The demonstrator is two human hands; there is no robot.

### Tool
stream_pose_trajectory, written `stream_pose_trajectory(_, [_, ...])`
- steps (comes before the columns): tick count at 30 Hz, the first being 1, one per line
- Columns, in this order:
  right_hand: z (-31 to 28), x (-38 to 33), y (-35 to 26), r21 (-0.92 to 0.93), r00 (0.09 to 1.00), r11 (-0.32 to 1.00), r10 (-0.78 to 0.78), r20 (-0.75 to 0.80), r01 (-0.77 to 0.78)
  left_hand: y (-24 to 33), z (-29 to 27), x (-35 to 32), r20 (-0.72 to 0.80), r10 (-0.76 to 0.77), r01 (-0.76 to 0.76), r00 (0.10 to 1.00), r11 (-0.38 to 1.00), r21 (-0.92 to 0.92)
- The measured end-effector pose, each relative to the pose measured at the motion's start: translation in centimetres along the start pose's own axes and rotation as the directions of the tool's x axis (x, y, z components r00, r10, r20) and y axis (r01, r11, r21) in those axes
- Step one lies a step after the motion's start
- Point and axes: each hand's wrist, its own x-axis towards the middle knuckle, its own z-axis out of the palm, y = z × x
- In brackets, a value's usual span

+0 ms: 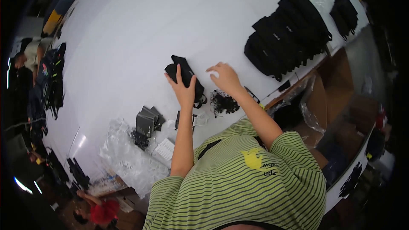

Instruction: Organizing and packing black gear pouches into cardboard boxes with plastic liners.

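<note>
Black pouch (pixel 186 68), one, elongated, lying slantwise on the white table (pixel 128 25): it sits directly under the left hand (pixel 184 90), its upper end showing beyond the fingertips and its lower end, with a looped strap, emerging to the right of the wrist. Left fingers: spread wide, thumb on the pouch's right side, the others laid over its left part; whether they grip cannot be told. Right hand (pixel 226 78): just right of the pouch and apart from it, fingers loosely bent and parted, pointing toward it, with nothing visible between them. Heap of thin black cords (pixel 224 103), tangled: below the right fingers, near. Dark flat packets (pixel 145 123), fanned pile: below and left of the left fingers. White printed sheet (pixel 165 149): farther below the left fingers. Black pouches (pixel 287 36), overlapping row: right of the right fingers and beyond them. Clear plastic bags (pixel 128 157), crumpled: well below and left of the left fingers. Black pile (pixel 344 15), smaller: farthest right of the right fingers.
</note>
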Motion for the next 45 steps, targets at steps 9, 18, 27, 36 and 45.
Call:
stream_pose_trajectory(9, [-16.0, -4.5, 10.0, -0.480, 0.786, 0.844, -0.121, -0.606, -0.240, 1.3, 1.1, 0.2, 0.023, -0.039, 0.040, 0.999, 0.996, -0.079])
stream_pose_trajectory(18, [-14.2, -3.0, 9.2, -0.377, 0.848, 0.867, 0.092, -0.522, -0.327, 0.4, 0.9, 0.3, 0.002, -0.082, 0.082, 0.997, 0.994, -0.076])
stream_pose_trajectory(27, [3.0, 0.1, 0.6, -0.012, 0.877, 0.996, -0.085, -0.473, 0.089, 2.0, 1.3, 0.4, -0.178, 0.144, -0.134, 0.973, 0.989, 0.068])
stream_pose_trajectory(36, [-2.0, -1.0, 2.4, 0.029, 0.911, 0.934, -0.341, -0.233, 0.357, 1.7, 2.3, 0.7, 0.081, 0.157, -0.176, 0.984, 0.908, 0.380])
stream_pose_trajectory(45, [-28.4, -0.6, 11.2, -0.715, 0.748, 0.585, -0.258, -0.612, -0.383, 2.3, 2.7, 0.6, 0.133, 0.158, -0.201, 0.978, 0.875, 0.441])
